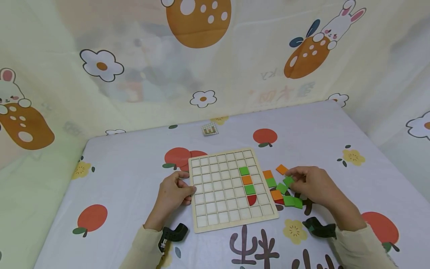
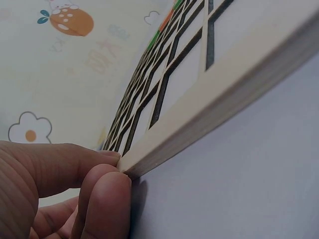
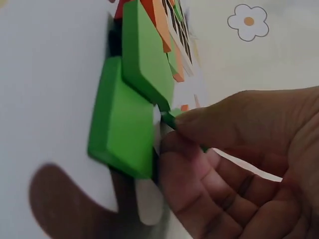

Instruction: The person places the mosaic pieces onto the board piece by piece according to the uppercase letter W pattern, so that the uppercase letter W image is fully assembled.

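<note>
A pale wooden grid board (image 1: 218, 196) lies on the table; one column holds green and orange square tiles and a red rounded piece (image 1: 251, 200). At the board's left edge, my left hand (image 1: 173, 189) pinches the rim between thumb and finger; in the left wrist view its fingertips (image 2: 107, 199) meet the wooden edge. Right of the board, my right hand (image 1: 312, 185) pinches a green square tile (image 1: 288, 181) among loose tiles. The right wrist view shows that tile (image 3: 172, 118) mostly hidden by the thumb and finger, beside two larger-looking green tiles (image 3: 130, 134).
Loose orange tiles (image 1: 281, 169) and several green ones lie close to the board's right edge, some overlapping, with red showing beneath. A small patterned card (image 1: 209, 129) lies behind the board. The cloth on the table (image 1: 127, 209) is printed with fruit and flowers; a curtain (image 1: 147, 97) hangs behind.
</note>
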### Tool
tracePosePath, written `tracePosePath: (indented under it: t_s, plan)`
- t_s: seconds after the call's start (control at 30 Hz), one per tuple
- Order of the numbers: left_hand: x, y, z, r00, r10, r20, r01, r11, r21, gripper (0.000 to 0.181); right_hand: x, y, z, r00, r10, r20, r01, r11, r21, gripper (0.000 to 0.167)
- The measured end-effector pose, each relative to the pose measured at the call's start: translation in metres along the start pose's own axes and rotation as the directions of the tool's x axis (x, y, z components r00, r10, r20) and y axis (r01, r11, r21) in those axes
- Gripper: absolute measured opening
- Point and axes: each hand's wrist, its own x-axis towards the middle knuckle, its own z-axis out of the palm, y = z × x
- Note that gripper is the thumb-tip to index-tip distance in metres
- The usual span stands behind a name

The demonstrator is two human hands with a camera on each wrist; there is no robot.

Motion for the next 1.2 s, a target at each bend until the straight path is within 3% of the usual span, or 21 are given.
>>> tracePosePath:
  t_s: [0.3, 0.53, 0.7, 1.0, 1.2]
  plan:
    - [-0.001, -0.001, 0.001, 1.0, 0.017, 0.006, -0.017, 1.0, 0.004, 0.046, 0.002, 0.003, -0.004, 0.998, 0.021, 0.052, -0.016, 0.996, -0.09, 0.028]
    - [-0.001, 0.002, 0.002, 1.0, 0.006, -0.002, -0.006, 1.0, 0.012, 0.047, 0.0, 0.001, 0.0, 0.999, -0.034, -0.038, 0.031, 0.996, -0.079, 0.028]
    - [-0.002, 0.001, 0.002, 1.0, 0.01, -0.002, -0.01, 1.0, 0.01, 0.047, -0.002, -0.008, 0.004, 0.993, -0.098, -0.07, 0.097, 0.995, -0.008, 0.031]
    - [-0.002, 0.001, 0.001, 1.0, 0.013, 0.001, -0.013, 1.0, 0.013, 0.046, -0.002, -0.03, 0.018, 0.974, -0.226, -0.002, 0.225, 0.969, 0.105, 0.031]
    - [-0.002, 0.002, 0.001, 1.0, 0.008, 0.0, -0.008, 1.0, 0.012, 0.046, -0.001, -0.042, 0.027, 0.96, -0.275, 0.061, 0.26, 0.949, 0.181, 0.032]
